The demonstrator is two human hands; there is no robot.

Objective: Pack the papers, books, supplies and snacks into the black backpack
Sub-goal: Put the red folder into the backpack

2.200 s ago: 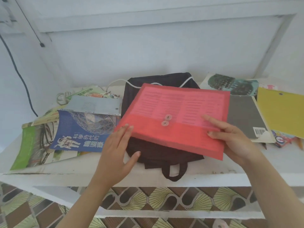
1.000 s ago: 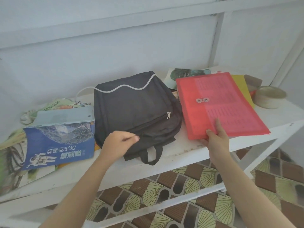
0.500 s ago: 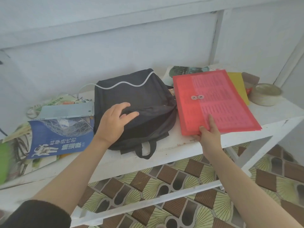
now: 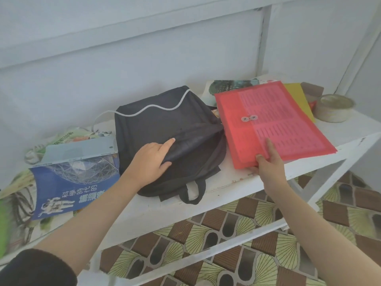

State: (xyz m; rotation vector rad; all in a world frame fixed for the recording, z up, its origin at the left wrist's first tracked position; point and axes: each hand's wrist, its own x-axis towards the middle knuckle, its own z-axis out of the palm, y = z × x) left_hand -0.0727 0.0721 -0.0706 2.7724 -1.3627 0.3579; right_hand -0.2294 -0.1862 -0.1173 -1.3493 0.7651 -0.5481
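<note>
Down at the bottom left, a dark sleeve (image 4: 37, 267) marks the left arm, and under both arms lies a brown and green patterned floor (image 4: 237, 223). Up on the white table (image 4: 226, 182), the left hand (image 4: 152, 159) has a fold of the black backpack (image 4: 169, 124) pinched between thumb and curled fingers, with the index finger laid straight along the raised cloth. The bag lies flat in the middle of the table, its carry loop (image 4: 192, 193) toward the front edge. Over on the right, the right hand (image 4: 268, 162) pinches the near corner of the red folder (image 4: 274, 124), with thumb and index finger on top and the other fingers tucked beneath. That folder sits just beside the bag, touching its right side, with the string-and-button clasp facing up. Left of the bag, a blue book (image 4: 76, 176) rests on a spread of magazines. Further back, a white cord (image 4: 156, 108) snakes across the bag's top. A yellow folder (image 4: 296, 98) pokes out from under the red one, a green-covered book (image 4: 231, 85) lies behind, and a roll of tape (image 4: 334, 108) stands at the far right near the pale wall (image 4: 144, 48).
</note>
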